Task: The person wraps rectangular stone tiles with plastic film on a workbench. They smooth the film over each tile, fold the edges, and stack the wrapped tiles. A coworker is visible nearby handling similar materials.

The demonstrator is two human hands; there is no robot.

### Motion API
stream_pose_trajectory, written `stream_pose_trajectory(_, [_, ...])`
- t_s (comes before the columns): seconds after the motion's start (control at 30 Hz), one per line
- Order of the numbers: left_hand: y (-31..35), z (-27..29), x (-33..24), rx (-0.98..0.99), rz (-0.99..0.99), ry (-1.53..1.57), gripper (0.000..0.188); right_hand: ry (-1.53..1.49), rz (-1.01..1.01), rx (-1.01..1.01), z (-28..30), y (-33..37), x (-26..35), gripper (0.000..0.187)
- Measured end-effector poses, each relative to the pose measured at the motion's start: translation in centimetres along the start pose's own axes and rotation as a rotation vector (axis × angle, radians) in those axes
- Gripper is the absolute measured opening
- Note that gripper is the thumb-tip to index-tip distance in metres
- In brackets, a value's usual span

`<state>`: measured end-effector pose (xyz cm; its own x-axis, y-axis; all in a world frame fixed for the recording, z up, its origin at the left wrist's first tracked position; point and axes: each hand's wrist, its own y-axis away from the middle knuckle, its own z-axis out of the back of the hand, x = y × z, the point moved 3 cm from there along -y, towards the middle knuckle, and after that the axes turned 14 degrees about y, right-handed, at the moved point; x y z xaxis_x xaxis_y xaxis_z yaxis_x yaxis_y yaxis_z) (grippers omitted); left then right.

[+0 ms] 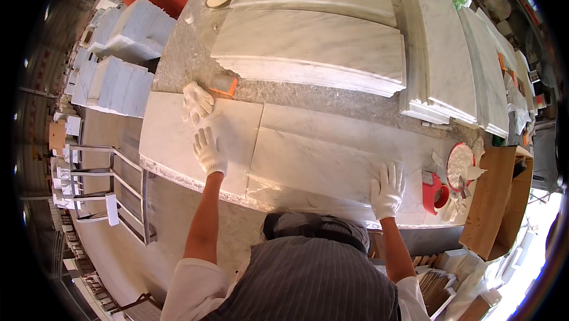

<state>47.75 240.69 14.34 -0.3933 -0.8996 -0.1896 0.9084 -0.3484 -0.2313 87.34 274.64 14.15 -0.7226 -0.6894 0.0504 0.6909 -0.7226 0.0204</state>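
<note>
White work gloves cover both my hands. My left hand [208, 150] lies flat with fingers spread on a pale marble slab [172, 125] at the left of the bench. Just beyond it rests a loose pair of white gloves [197, 102]. My right hand [388, 192] is spread flat on another marble slab [308, 170], near its right part. To the right of that hand are a red tape dispenser [435, 193] and a round red-rimmed tub of white paste [460, 167] with a scraper [464, 188] on it. Neither hand grips anything.
Stacked marble slabs [311, 48] fill the bench's far side, with more upright-running stacks [441, 48] at right. An orange-edged tool [224, 84] lies beyond the gloves. A cardboard box [492, 202] stands right, a metal frame [112, 179] and stone blocks [121, 84] left.
</note>
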Motion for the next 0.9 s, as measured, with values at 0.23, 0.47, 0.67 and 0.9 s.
stream_pose_trajectory(0.23, [-6.3,6.1,-8.0,-0.169,-0.392,0.300,0.063,-0.013,0.012,-0.053,-0.1,-0.1,-0.1,0.050])
stream_pose_trajectory(0.47, [-20.5,10.7,-14.4,-0.170,-0.271,0.456,0.061,-0.014,-0.002,-0.046,0.2,-0.2,0.0,0.049])
stream_pose_trajectory(0.67, [-26.0,9.8,-21.1,0.160,-0.505,0.301,0.063,-0.062,0.005,-0.081,1.0,-0.5,0.6,0.047])
stream_pose_trajectory(0.9, [-24.4,7.6,-30.6,0.445,-0.918,0.234,0.075,-0.067,0.020,-0.093,0.8,-0.4,0.2,0.046])
